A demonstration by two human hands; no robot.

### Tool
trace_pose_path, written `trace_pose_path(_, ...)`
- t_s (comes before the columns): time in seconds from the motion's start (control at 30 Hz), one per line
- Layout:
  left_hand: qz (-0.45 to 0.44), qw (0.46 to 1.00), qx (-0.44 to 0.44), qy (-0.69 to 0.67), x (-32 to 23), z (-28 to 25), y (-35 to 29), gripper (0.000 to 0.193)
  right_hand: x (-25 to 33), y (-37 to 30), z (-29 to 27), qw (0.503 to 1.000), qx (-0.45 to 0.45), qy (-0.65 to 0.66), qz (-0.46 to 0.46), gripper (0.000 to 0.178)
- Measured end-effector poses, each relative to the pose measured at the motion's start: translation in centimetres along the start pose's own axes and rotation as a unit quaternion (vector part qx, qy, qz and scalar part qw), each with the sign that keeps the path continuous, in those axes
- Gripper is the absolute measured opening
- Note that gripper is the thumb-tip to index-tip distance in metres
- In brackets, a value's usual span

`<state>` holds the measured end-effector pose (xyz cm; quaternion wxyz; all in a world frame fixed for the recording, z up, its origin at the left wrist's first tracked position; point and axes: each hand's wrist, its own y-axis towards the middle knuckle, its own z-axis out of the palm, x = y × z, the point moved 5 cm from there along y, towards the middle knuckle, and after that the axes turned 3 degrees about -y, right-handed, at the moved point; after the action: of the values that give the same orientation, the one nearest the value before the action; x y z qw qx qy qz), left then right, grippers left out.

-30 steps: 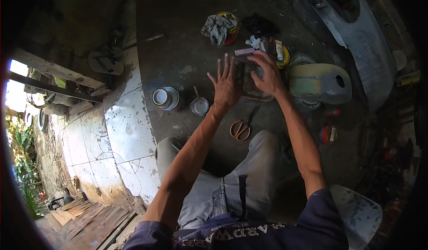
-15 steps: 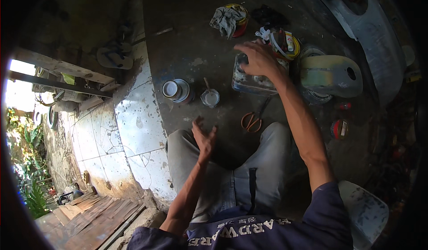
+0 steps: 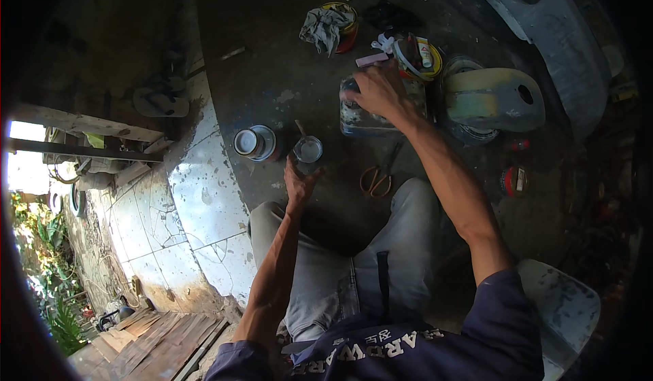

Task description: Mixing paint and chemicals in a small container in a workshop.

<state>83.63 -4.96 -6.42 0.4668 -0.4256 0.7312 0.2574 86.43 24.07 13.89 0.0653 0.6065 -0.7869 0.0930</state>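
My left hand is open above my left knee, thumb and fingers apart. Its fingertips come close to a small clear cup of greyish contents with a stick at its rim; whether they touch it I cannot tell. My right hand reaches over a stained rectangular tin, fingers stretched to the left and their tips blurred. Nothing shows in its grasp. A pinkish flat block lies just beyond its knuckles. Left of the cup stands an open paint can by a larger round lid or can.
Orange-handled scissors lie before my knees. Behind the tin are a rag-topped bucket and a yellow-rimmed tub. A partly painted panel rests to the right, near a red round tin. White tiles run along the left.
My left hand has moved forward, closer to the cup. My right hand has shifted lower over the tin, and the pinkish block now shows beyond it. The view has moved slightly right.
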Motion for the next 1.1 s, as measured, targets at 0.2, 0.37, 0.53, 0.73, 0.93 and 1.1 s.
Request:
trace_pose_path(0.2, -0.032, 0.999, 0.0, 0.002, -1.5, 0.3, 0.0, 0.097, -2.1, -3.3, 2.0, 0.967, -0.236, 0.088, -0.039, 0.059)
trace_pose_path(0.37, -0.021, 1.0, -0.015, -0.005, -2.7, 0.7, 0.1, 0.087, -2.2, -4.2, 3.1, 0.935, -0.329, 0.126, -0.046, 0.069)
trace_pose_path(0.53, -0.024, 0.999, -0.033, -0.005, -3.1, 0.5, 0.4, 0.08, -0.2, -4.7, 2.4, 0.922, -0.37, 0.109, 0.032, 0.061)
trace_pose_path(0.73, -0.009, 0.992, -0.057, -0.11, -3.4, 0.0, 0.8, 0.067, 6.4, -5.7, 4.0, 0.937, -0.257, 0.238, -0.008, 0.059)
trace_pose_path(0.93, 0.001, 0.999, -0.029, -0.045, -1.4, 0.7, 1.2, 0.061, 8.9, -1.5, 13.1, 0.926, -0.202, 0.316, 0.033, 0.044)
trace_pose_path(1.1, 0.057, 0.997, -0.052, -0.032, -1.6, 0.5, 0.8, 0.064, 9.7, -0.4, 15.0, 0.928, -0.128, 0.348, 0.033, 0.031)
